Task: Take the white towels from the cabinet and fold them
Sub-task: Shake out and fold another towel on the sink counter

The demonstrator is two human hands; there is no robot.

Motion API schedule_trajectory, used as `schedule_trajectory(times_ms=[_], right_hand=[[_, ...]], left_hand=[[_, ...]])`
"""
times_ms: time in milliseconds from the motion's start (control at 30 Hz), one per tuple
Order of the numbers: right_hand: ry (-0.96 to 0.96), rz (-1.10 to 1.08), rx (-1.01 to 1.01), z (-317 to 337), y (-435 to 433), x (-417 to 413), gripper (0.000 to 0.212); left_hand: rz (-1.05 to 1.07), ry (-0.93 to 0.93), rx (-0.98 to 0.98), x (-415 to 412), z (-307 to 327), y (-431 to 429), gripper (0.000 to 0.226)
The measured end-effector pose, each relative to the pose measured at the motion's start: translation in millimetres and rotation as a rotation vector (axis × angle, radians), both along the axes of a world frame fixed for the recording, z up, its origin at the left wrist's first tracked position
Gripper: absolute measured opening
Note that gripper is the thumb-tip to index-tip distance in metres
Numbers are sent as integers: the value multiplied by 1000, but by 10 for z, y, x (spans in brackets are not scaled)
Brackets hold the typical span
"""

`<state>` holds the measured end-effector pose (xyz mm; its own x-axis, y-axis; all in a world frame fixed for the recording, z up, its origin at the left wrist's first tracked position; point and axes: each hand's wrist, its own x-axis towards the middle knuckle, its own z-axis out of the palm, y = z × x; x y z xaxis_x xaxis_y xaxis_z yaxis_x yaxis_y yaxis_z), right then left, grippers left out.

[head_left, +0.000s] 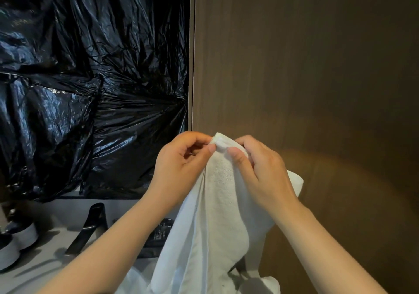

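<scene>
- The brown wood panel (pixel 306 66) is filling the right of the view, and crinkled black plastic sheeting (pixel 90 78) is covering the left.
- The white towel (pixel 215 214) is hanging in the air in front of the panel. Its top corner is between both hands and its lower end is bunching above the grey surface (pixel 45 259).
- The left hand (pixel 181 164) is pinching the hemmed corner between thumb and forefinger.
- The right hand (pixel 260 169) is gripping the towel just beside it, thumb in front.
- Doing this well likely means sliding the right hand along the hem with a light, firm pinch, so the edge is drawing taut before folding.
</scene>
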<state>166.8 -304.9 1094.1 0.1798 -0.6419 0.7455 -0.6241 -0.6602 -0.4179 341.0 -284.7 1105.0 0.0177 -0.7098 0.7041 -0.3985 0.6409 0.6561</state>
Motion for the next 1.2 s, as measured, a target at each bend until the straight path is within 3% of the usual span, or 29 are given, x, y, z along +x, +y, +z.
schedule_trajectory(times_ms=[133,267,433,567,767,1000,1133,1200], right_hand=[[8,44,-56,109,-41,14,34],[40,9,-90,204,-62,-37,40],[113,-27,-88,295,-55,-96,33],[125,-24,-61,338,-32,-137,36],[170,-42,-112,413,-10,-176,40],[186,-85,-120,494,-6,-250,40],[224,-159,-130,524,8,-236,36],[232,-195,-132,541,1,-249,34]], left_hand=[[-60,90,54,18,-29,18,11],[-133,186,128,52,-160,54,28],[-124,84,109,44,-335,74,13],[-116,117,147,29,-405,43,8],[-162,220,224,-45,-496,27,25],[-117,-26,28,-127,-674,-20,38],[-149,-128,166,-219,-844,4,54],[-167,-192,213,-238,-935,15,48]])
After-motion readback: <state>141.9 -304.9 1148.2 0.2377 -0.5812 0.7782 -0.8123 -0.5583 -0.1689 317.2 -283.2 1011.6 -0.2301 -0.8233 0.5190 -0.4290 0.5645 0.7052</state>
